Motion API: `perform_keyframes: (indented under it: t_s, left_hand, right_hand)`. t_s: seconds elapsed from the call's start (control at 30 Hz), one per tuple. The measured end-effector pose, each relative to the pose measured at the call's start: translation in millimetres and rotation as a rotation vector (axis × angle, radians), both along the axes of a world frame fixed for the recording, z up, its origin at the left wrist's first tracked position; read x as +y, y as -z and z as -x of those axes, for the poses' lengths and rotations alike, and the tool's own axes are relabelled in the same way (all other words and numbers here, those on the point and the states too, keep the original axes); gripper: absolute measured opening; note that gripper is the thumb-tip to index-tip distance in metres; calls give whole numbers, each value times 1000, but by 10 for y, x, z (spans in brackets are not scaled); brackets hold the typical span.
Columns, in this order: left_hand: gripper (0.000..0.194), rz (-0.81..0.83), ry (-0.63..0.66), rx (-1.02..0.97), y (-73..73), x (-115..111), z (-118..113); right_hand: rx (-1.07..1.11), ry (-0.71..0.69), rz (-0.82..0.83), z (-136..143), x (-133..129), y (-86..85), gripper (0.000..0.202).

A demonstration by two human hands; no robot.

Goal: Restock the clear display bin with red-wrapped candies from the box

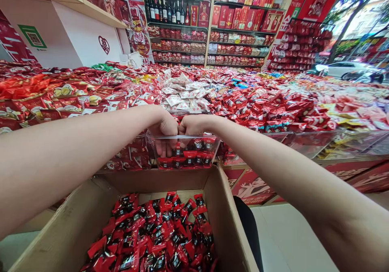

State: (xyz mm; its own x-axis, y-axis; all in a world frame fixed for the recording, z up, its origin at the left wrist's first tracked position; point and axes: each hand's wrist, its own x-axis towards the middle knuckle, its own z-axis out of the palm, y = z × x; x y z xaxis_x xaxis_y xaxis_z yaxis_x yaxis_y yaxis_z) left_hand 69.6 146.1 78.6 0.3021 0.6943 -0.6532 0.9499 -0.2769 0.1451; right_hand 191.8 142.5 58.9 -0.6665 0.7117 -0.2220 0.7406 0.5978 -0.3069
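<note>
Both of my hands reach into a clear plastic bin that holds small red-and-black wrapped candies. My left hand hangs over the bin's front edge, fingers pointing down and seen through the clear wall, beside the candies. Next to it, nearly touching, my right hand is curled with its fingers bent at a candy; what it grips is partly hidden. Below stands an open cardboard box with many more of the same red-and-black candies lying loose inside.
Heaps of wrapped sweets in clear bins spread left, right and behind. Shelves with bottles and red boxes stand at the back. A dark rounded object is beside the box, over the tiled floor.
</note>
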Motion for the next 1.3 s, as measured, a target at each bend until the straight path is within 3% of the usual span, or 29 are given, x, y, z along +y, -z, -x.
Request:
perform_keyframes:
  t_s: [0.1, 0.27, 0.47, 0.57, 0.73, 1.03, 1.17, 1.3]
  left_hand:
    - [13, -6, -11, 7, 3, 43, 3]
    - [10, 22, -21, 0, 55, 86, -37]
    - [13, 35, -20, 37, 70, 113, -101]
    - [17, 35, 13, 47, 47, 147, -84]
    - [20, -36, 110, 38, 49, 222, -45]
    - [17, -191, 235, 6, 84, 216, -18]
    - [19, -309, 281, -84, -51, 139, 28]
    - [22, -622, 347, -246, -337, -144, 186]
  right_hand:
    - [19, 16, 16, -38, -1, -43, 27]
    - [-91, 155, -158, -38, -89, -96, 29]
    - [-203, 127, -185, 4, -130, -90, 27]
    - [-193, 137, -167, -48, -102, -96, 28]
    - [-137, 89, -3, -86, -64, -76, 36]
    - [-163, 117, -73, -60, -98, -106, 26]
    - [-64, 184, -77, -166, -71, -244, 25]
    - [-41, 238, -274, -191, -86, -347, 20]
